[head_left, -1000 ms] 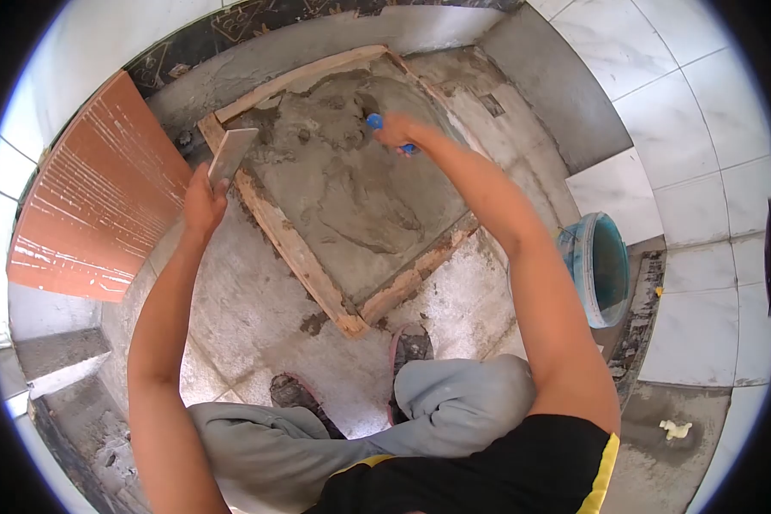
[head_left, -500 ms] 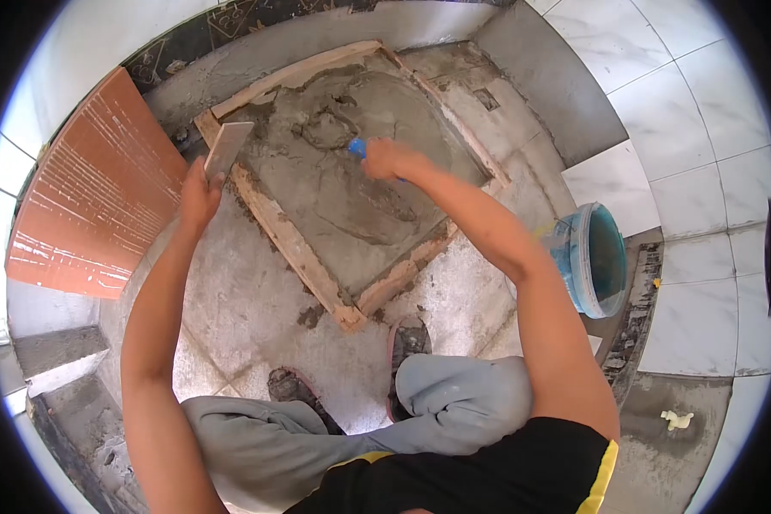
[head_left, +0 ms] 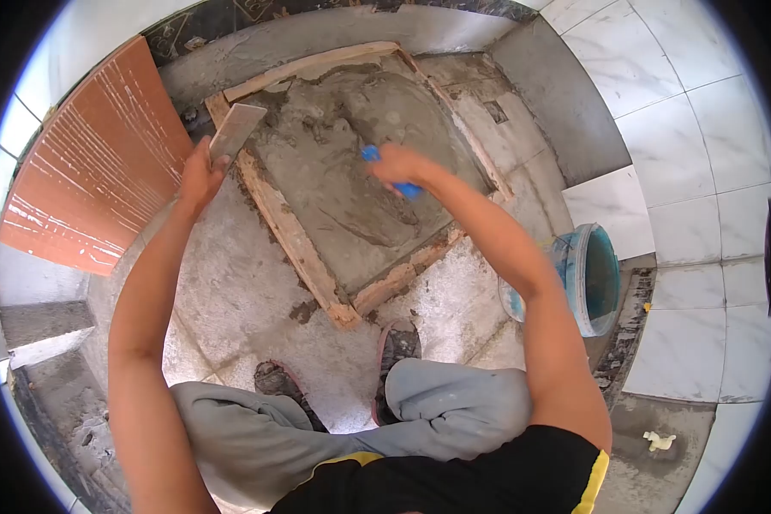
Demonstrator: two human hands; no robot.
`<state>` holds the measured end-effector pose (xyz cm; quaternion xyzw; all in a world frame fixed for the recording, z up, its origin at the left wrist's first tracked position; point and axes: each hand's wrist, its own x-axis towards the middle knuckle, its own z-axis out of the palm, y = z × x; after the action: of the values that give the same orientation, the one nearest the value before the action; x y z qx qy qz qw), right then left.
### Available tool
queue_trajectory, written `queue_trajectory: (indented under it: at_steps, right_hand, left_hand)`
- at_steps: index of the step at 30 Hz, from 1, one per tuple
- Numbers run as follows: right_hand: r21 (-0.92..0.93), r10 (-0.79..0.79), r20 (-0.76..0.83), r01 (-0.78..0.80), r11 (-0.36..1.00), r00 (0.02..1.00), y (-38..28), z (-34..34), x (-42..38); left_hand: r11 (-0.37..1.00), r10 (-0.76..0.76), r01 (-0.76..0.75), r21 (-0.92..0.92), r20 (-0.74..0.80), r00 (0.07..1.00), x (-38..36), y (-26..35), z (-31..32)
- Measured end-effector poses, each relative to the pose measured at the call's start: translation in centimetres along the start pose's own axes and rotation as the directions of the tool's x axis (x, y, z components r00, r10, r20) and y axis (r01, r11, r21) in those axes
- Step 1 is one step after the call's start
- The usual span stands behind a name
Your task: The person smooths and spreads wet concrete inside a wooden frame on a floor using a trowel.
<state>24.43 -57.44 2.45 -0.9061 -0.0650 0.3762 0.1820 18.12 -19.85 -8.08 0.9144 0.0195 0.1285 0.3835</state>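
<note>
I squat over a square wooden frame point(head_left: 291, 231) filled with wet grey mortar point(head_left: 351, 163). My right hand point(head_left: 394, 167) is shut on a blue-handled trowel point(head_left: 370, 154) and rests on the mortar near the frame's middle; its blade is hidden under the hand. My left hand point(head_left: 199, 176) grips a flat grey metal blade point(head_left: 234, 128) and holds it up over the frame's left corner, above the wooden edge.
An orange tile point(head_left: 94, 180) leans against the wall at left. A blue bucket point(head_left: 591, 278) stands on the floor at right, beside white floor tiles point(head_left: 702, 214). My feet in sandals point(head_left: 394, 343) are just below the frame. A concrete step point(head_left: 43, 330) lies at left.
My right hand has drawn the trowel back from the far part of the mortar toward the middle. The left hand kept the metal blade raised at the frame's left corner.
</note>
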Motion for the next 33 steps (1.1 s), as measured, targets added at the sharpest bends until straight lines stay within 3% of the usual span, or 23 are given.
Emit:
queue_trajectory:
  at_steps: [2, 4, 5, 7, 8, 10, 12, 14, 17, 18, 20, 23, 25, 26, 27, 29, 30, 32, 33]
  right_hand:
    - [-0.378, -0.216, -0.263, 0.106, 0.920, 0.940, 3.4, 0.9, -3.4]
    - [-0.110, -0.135, -0.208, 0.114, 0.987, 0.969, 4.8, -1.1, -7.8]
    - [-0.187, -0.111, -0.296, 0.056, 0.981, 0.949, 5.8, -2.1, -7.7]
    - [-0.401, -0.240, -0.458, 0.041, 0.915, 0.856, 9.9, -3.8, -4.4]
    - [-0.552, -0.392, -0.504, 0.062, 0.831, 0.769, 12.1, -5.1, -1.5]
    - [-0.170, -0.005, -0.259, -0.040, 0.985, 0.966, 10.1, -8.9, 0.8]
    - [-0.083, 0.100, -0.226, -0.121, 0.989, 0.969, 7.2, -10.0, 1.8]
    - [-0.084, 0.080, -0.161, -0.095, 0.992, 0.984, 6.2, -10.1, 6.0]
    - [-0.054, 0.138, -0.252, -0.156, 0.986, 0.958, 2.5, -8.9, 8.0]
    - [-0.053, 0.138, -0.252, -0.156, 0.986, 0.958, 3.0, -8.1, 7.7]
    - [-0.351, -0.170, -0.219, 0.085, 0.933, 0.961, 4.3, -6.1, 7.3]
    - [-0.527, -0.319, -0.347, 0.099, 0.844, 0.882, 5.7, -1.3, 6.3]
    - [-0.530, -0.226, -0.250, 0.063, 0.846, 0.942, 3.4, -2.1, 5.3]
    - [-0.541, -0.143, -0.158, 0.036, 0.840, 0.977, 2.1, -2.7, 4.6]
    - [-0.538, -0.137, -0.160, 0.030, 0.842, 0.978, 1.1, -2.8, 3.8]
    - [-0.496, -0.099, -0.177, -0.002, 0.868, 0.979, -0.9, -2.0, 2.6]
    - [-0.497, -0.110, -0.172, 0.010, 0.868, 0.979, -0.3, -0.3, 2.1]
    - [-0.616, -0.378, -0.333, 0.103, 0.781, 0.864, 2.0, 2.6, 1.6]
    - [-0.635, -0.390, -0.316, 0.113, 0.765, 0.865, 1.7, 1.9, 2.4]
  left_hand:
    - [1.000, 0.011, -0.011, 0.026, -0.008, 1.000, 0.0, -0.1, 0.2]
    - [0.999, 0.014, -0.011, 0.053, -0.038, 0.999, 0.2, 0.2, 0.3]
    - [0.999, 0.016, -0.012, 0.053, -0.078, 0.997, -0.2, 0.6, 0.4]
    - [0.997, 0.042, -0.036, 0.071, -0.089, 0.995, -0.7, 1.2, 0.3]
    - [0.997, 0.064, -0.059, 0.047, -0.095, 0.993, -0.7, 1.5, 0.2]
    - [0.993, 0.114, -0.111, 0.035, -0.089, 0.990, -0.7, 1.7, 0.1]
    - [0.998, 0.053, -0.055, -0.031, -0.053, 0.997, -0.5, 1.4, 0.2]
    - [0.997, 0.065, -0.067, -0.039, -0.057, 0.996, -0.7, 2.2, 0.1]
    - [0.996, 0.056, -0.060, -0.068, -0.068, 0.996, -0.5, 2.3, 0.1]
    - [0.994, 0.041, -0.047, -0.095, -0.068, 0.997, -0.8, 2.2, 0.3]
    - [0.995, 0.057, -0.064, -0.082, -0.076, 0.995, -1.1, 2.4, 0.3]
    - [0.996, 0.077, -0.080, -0.027, -0.102, 0.992, -0.8, 1.1, 0.6]
    - [0.996, 0.085, -0.086, -0.007, -0.098, 0.992, -1.1, 1.1, 1.3]
    - [0.991, 0.054, -0.062, -0.119, -0.070, 0.996, -1.0, 1.8, 1.0]
    - [0.974, 0.026, -0.035, -0.226, -0.042, 0.999, -0.9, 2.3, 0.6]
    - [0.979, 0.027, -0.028, -0.200, -0.007, 1.000, -0.9, 2.9, 0.3]
    - [0.986, 0.029, -0.023, -0.165, 0.030, 0.999, -0.8, 2.7, -0.3]
    - [0.995, 0.051, -0.052, -0.082, -0.017, 0.999, -0.4, 1.3, -0.3]
    - [0.997, 0.081, -0.082, -0.012, -0.044, 0.996, -0.5, 0.9, 0.2]
